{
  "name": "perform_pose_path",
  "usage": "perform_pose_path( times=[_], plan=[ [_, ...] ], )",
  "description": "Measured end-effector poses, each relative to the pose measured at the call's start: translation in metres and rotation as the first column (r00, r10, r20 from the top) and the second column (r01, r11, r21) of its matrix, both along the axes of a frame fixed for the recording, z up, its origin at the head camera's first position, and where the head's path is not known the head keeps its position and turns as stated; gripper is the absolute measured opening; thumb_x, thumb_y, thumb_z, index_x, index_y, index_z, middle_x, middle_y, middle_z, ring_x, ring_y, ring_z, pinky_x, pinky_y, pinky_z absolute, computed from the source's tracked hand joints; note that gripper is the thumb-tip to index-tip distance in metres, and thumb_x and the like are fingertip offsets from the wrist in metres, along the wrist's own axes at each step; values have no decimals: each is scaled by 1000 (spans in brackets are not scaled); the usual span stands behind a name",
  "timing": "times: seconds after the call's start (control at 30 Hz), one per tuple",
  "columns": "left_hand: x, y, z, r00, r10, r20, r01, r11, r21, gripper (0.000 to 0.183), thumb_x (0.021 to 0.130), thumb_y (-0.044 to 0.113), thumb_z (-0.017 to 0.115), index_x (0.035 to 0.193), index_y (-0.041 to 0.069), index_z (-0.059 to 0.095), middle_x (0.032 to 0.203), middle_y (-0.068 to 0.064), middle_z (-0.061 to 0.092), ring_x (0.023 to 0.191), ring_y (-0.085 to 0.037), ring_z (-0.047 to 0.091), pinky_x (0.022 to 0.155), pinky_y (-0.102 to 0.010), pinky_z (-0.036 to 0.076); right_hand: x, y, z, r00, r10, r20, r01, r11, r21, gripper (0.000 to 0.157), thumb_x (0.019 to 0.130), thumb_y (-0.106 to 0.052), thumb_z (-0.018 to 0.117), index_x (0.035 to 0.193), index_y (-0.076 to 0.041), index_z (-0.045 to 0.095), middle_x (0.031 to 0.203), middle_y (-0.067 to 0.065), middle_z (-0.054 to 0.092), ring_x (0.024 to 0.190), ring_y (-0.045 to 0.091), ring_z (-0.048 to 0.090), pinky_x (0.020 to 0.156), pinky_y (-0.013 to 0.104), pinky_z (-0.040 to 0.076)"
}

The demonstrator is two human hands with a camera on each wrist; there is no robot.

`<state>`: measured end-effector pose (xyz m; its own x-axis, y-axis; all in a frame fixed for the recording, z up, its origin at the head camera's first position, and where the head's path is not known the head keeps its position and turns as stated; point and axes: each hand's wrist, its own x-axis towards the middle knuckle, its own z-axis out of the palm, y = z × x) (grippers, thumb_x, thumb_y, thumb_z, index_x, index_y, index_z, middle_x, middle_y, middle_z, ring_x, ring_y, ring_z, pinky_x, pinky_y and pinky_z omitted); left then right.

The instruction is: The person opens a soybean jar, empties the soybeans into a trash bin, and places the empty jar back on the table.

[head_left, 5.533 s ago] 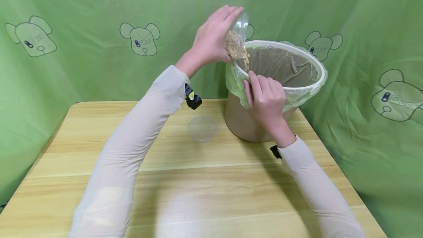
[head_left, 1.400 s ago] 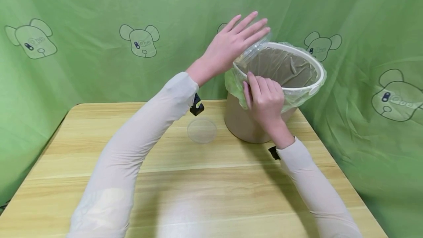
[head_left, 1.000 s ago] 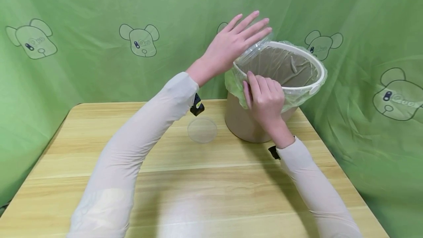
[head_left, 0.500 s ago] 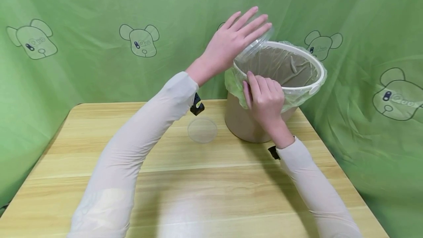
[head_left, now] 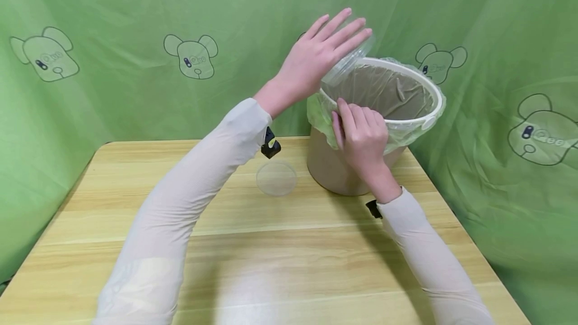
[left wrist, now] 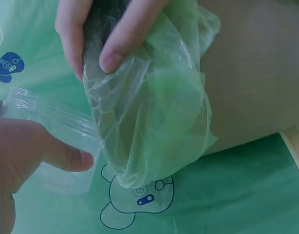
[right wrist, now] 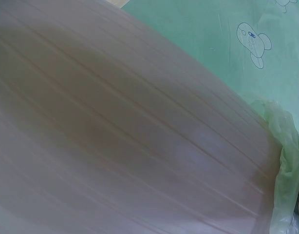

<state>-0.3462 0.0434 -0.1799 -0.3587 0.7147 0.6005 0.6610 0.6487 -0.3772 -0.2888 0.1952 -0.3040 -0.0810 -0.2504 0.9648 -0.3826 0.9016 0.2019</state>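
Observation:
My left hand [head_left: 311,61] holds a clear plastic jar [head_left: 345,70], tipped mouth-down at the left side of the bin's opening. Its fingers are spread along the far side, and in the left wrist view the thumb lies against the jar [left wrist: 66,180], which looks see-through with no contents visible. With curled fingers over the rim and the thumb outside, my right hand [head_left: 363,137] grips the near edge of the trash bin [head_left: 331,164]. A thin pale-green bin liner [left wrist: 159,107] hangs over that rim. The bin's bottom is hidden from view.
A clear round lid [head_left: 276,178] lies flat on the wooden table [head_left: 271,255], left of the bin. Green curtain [head_left: 253,4] with printed bear heads surrounds the table at the back and sides. The bin stands near the back right edge.
Earlier, tan pellets were sliding out of the jar; now none show in it. My left hand moved right, tipping the jar further, with fingers spread. My right hand stayed on the rim.

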Motion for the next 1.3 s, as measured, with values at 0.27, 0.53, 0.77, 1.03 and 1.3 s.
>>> perform_pose_path(
  times=[0.27,0.53,0.77,1.03,1.3],
  plan=[
    [1,-2,-1,998,18,55,-19,1000,13,92,72,-22,39,150,24,21,156,4,21,146,-19,9,120,-34,-1,0,-1,-1,1000,2,4,-2,1000,2,23,84,-14,65,104,-3,70,82,10,68,70,30,60,60,41,47],
    [3,-9,0,996,48,76,-56,993,104,91,72,-14,46,151,24,18,157,5,19,146,-18,8,120,-32,-3,0,-1,-1,1000,6,4,-6,1000,-7,23,84,-14,65,104,-3,70,83,11,68,70,30,60,59,41,46],
    [8,-34,-7,981,14,194,-72,952,298,97,72,24,76,150,21,18,156,8,17,145,-10,7,117,-24,-5,-1,0,-1,1000,-5,4,5,1000,-6,23,85,-15,65,104,-3,70,83,11,69,70,31,61,59,41,47],
    [16,-82,-40,860,-187,475,-198,736,648,124,46,46,90,148,28,22,151,17,26,137,-1,25,116,-26,21,-1,5,0,1000,-9,13,9,999,-32,23,86,-16,64,105,-5,71,84,11,69,71,31,60,61,42,46],
    [16,-126,-94,702,-377,604,-344,563,751,121,42,42,92,145,31,30,137,5,48,119,-11,48,95,-28,50,1,13,2,1000,-20,20,21,999,-42,23,86,-17,64,104,-5,71,85,11,70,72,32,60,61,42,47]
  ],
)
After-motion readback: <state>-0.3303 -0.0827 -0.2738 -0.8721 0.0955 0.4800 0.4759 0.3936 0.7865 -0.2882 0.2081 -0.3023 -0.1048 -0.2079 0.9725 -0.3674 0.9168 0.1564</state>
